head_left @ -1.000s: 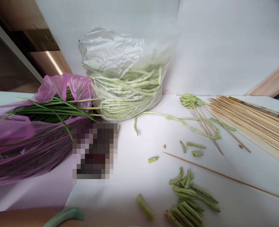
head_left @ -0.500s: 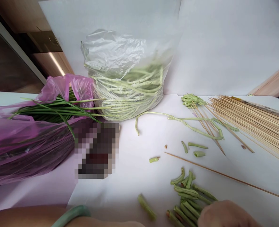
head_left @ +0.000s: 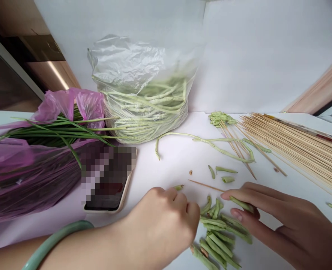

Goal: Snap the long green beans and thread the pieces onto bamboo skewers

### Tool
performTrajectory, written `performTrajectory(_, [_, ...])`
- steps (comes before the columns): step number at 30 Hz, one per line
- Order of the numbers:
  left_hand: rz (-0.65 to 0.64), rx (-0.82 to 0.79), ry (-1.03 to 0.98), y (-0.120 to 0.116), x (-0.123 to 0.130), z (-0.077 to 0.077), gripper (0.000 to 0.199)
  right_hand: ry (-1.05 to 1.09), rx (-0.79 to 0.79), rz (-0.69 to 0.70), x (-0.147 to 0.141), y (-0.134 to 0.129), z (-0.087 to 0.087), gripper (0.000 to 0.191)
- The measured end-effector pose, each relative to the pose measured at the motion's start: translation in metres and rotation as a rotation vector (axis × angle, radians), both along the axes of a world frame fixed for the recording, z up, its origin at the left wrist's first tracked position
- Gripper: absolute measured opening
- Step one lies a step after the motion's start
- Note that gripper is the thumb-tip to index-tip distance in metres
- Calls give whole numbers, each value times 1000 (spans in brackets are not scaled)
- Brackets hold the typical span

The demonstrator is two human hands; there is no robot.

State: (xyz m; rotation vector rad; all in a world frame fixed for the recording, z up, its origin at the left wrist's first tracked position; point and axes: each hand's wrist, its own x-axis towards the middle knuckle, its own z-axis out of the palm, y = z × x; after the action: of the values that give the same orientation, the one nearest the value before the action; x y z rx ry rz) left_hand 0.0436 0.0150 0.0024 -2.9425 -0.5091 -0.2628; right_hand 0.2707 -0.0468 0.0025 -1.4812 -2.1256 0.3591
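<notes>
My left hand (head_left: 158, 227), curled with the knuckles up, rests just above a heap of cut green long bean pieces (head_left: 216, 234). Its fingertips are beside a short bean stub (head_left: 178, 187), and I cannot see whether they hold anything. A thin wooden skewer (head_left: 205, 185) lies close by and runs under my right hand (head_left: 281, 212). That hand's fingers pinch a bean piece (head_left: 240, 203) over the heap's upper right side. A jade bangle (head_left: 56, 242) circles my left wrist.
A clear bag of long beans (head_left: 143, 112) stands at the back, with a purple bag of green onions (head_left: 33, 172) to its left. A phone (head_left: 106, 180), its screen pixelated, lies in front. A bundle of skewers (head_left: 298, 146) fills the right, on a white table (head_left: 168, 161).
Both hands have come up from the bottom edge over the table. My right hand now covers part of the skewer and has a bean piece between its fingers.
</notes>
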Motion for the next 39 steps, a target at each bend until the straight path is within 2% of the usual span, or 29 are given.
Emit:
performTrajectory(4, [0, -2, 20, 1, 0, -2, 20, -189, 113, 63, 6, 4, -4, 18])
performTrajectory(8, [9, -17, 45, 2, 0, 2, 19, -209, 215, 52, 5, 3, -6, 23])
performTrajectory(13, [46, -63, 162, 4, 1, 5, 19, -176, 77, -150, 6, -4, -17, 22])
performTrajectory(19, [110, -132, 276, 7, 3, 7, 19, -176, 52, -202, 10, -9, -26, 24])
performTrajectory(21, [122, -137, 283, 7, 3, 8, 17, -176, 31, -192, 11, -5, -23, 20])
performTrajectory(24, [142, -136, 274, 7, 3, 9, 15, -155, -35, -79, 14, 2, -18, 11])
performTrajectory(27, [174, -111, 272, 6, 3, 9, 15, -134, -95, 8, 17, 4, -15, 10])
performTrajectory(29, [195, -106, 274, 4, 4, 9, 14, -145, -131, 6, 19, 3, -14, 7])
performTrajectory(32, [220, -127, 275, 2, 4, 10, 11, -174, -162, 5, 18, 2, -14, 11])
performTrajectory(39, [233, -136, 263, 0, 4, 11, 9, -144, -137, 11, 17, 5, -16, 9])
